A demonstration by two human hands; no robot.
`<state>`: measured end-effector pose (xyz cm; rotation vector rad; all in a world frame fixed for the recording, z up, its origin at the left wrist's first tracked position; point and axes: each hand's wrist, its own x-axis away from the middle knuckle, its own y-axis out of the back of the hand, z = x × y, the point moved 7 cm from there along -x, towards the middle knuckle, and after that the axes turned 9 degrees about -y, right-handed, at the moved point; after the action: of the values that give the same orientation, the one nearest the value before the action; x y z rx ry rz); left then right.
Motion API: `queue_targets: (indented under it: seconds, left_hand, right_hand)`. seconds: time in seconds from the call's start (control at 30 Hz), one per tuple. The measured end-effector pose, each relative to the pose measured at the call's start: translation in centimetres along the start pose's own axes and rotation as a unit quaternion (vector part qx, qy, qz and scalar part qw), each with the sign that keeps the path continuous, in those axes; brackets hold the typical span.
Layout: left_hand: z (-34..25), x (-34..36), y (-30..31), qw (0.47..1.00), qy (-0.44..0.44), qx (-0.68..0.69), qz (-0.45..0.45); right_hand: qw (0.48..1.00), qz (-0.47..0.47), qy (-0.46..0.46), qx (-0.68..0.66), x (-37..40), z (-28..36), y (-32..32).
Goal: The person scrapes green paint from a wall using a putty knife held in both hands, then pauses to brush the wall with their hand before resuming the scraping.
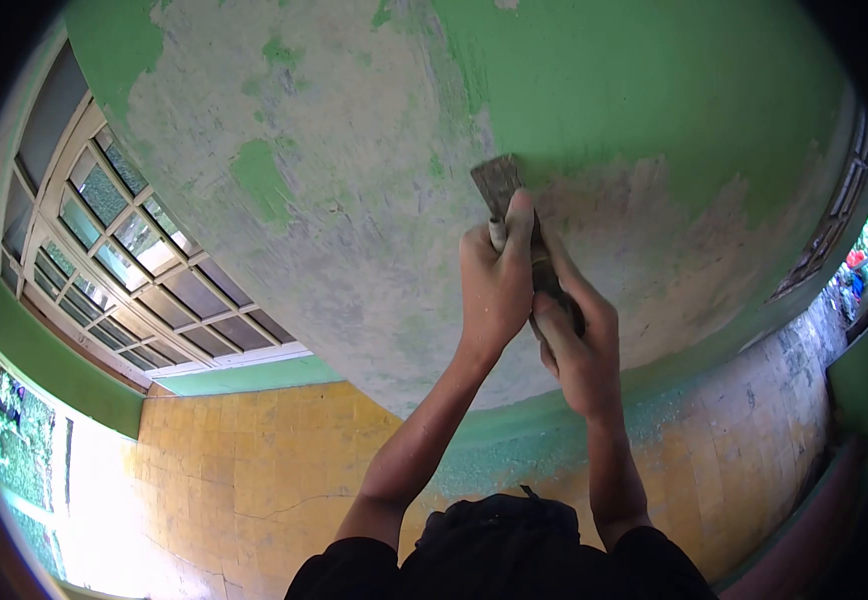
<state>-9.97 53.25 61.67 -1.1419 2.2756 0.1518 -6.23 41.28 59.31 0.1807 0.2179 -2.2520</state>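
A plastered wall (354, 230) is shown mostly bare and grey, with green paint (634, 90) left in patches. A multi-paned window (144, 270) is set at the left. The floor (254, 470) is laid with yellow tiles and lit brightly through an opening (24, 450).

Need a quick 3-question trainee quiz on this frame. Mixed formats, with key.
1. The left hand and right hand both grip the scraper. Which is nearer the blade? A) left B) right C) they are level
2. True or false: the wall is fully covered in green paint.
3. Fill in: the floor tiles are ___.

Key: 1 A. 2 False, large patches are bare grey. 3 Yellow.
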Motion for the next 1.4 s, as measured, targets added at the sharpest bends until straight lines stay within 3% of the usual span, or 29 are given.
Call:
queue_targets:
  seconds: [0.2, 0.43, 0.63, 0.73, 1.4]
  left_hand:
    - [4.1, 2.3, 2.0, 0.996, 0.036, -0.083, 0.007]
    - [1.6, 1.0, 0.8, 0.993, -0.059, -0.085, -0.06]
    - [1.0, 0.6, 1.0, 0.996, -0.017, -0.072, -0.052]
    - [0.5, 0.5, 0.8, 0.994, -0.042, -0.093, -0.05]
    - [0.0, -0.2, 0.9, 0.996, -0.019, -0.069, -0.053]
  right_hand:
    - [0.998, -0.029, -0.048, 0.003, 2.4, -4.2, 1.1]
    - [0.999, -0.027, -0.036, -0.011, 1.4, -3.1, 0.5]
    - [0.996, 0.011, -0.073, -0.053, 1.7, -1.9, 0.5]
    - [0.995, 0.025, -0.088, -0.047, 1.5, -2.1, 0.8]
    - [0.996, 0.014, -0.077, -0.053, 1.2, -1.3, 0.6]
